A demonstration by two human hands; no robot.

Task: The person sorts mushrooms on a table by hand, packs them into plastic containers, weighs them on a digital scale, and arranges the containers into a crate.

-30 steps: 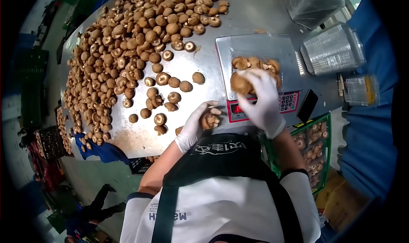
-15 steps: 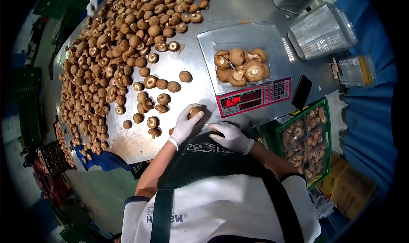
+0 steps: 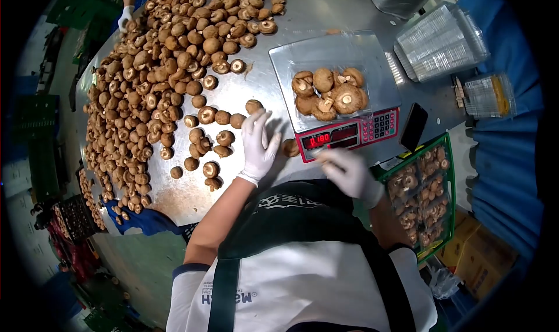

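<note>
My left hand [image 3: 259, 144], in a white glove, reaches over the metal table with its fingers stretched out and apart. Its fingertips are close to a lone brown mushroom [image 3: 254, 106]; whether they touch it I cannot tell. Another mushroom [image 3: 291, 147] lies between my hands, against the front left corner of the red scale [image 3: 378, 126]. My right hand [image 3: 351, 174], also gloved, is smeared by motion just in front of the scale, and its fingers do not show clearly. On the scale, a clear plastic tray [image 3: 310, 114] holds several mushrooms. The display reads 0.180.
A large heap of mushrooms [image 3: 157, 76] covers the table's left side, with loose ones nearer me. Stacked clear trays [image 3: 441, 44] and a phone [image 3: 413, 127] are at right. Below stands a green crate [image 3: 449, 198] of packed mushrooms. Another person's gloved hand [image 3: 125, 19] touches the heap.
My left hand has let go of a mushroom, which now lies by the scale, and has stretched forward. My right hand has moved right and forward, towards the scale's front edge.
</note>
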